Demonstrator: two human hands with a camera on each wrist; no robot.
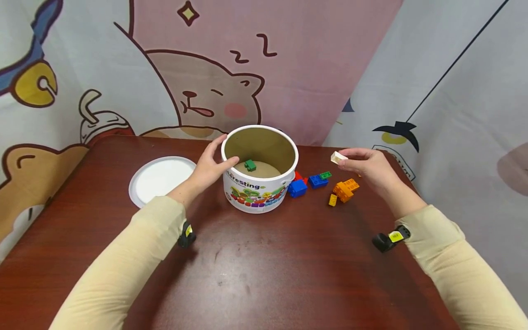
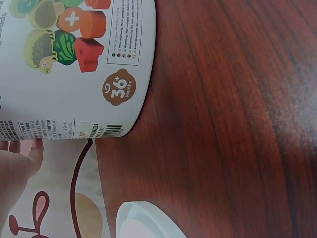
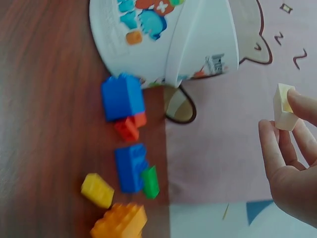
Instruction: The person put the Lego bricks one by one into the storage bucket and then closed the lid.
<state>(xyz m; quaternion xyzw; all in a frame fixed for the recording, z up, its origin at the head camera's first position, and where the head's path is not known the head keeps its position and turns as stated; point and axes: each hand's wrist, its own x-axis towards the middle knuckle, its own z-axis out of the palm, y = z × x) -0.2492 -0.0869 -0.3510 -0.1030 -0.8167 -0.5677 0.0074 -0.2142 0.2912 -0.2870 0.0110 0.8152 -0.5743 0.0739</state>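
A white printed bucket (image 1: 255,208) stands upright on the table, with a green building block (image 1: 250,165) inside on its floor. My left hand (image 1: 206,167) holds the bucket by its left side at the rim, thumb toward the front and fingers around the left. In the left wrist view the bucket wall partly hides the fingers. My right hand (image 1: 373,167) pinches a small white building block (image 3: 284,106) between thumb and fingers, raised above the table to the right of the bucket.
Right of the bucket lie blue blocks (image 1: 298,188), red blocks (image 3: 128,129), a green block (image 1: 326,175), orange blocks (image 1: 344,190) and a yellow block (image 1: 332,200). A white round lid (image 1: 158,178) lies on the table (image 1: 264,275) at left. A printed curtain (image 1: 313,68) hangs behind.
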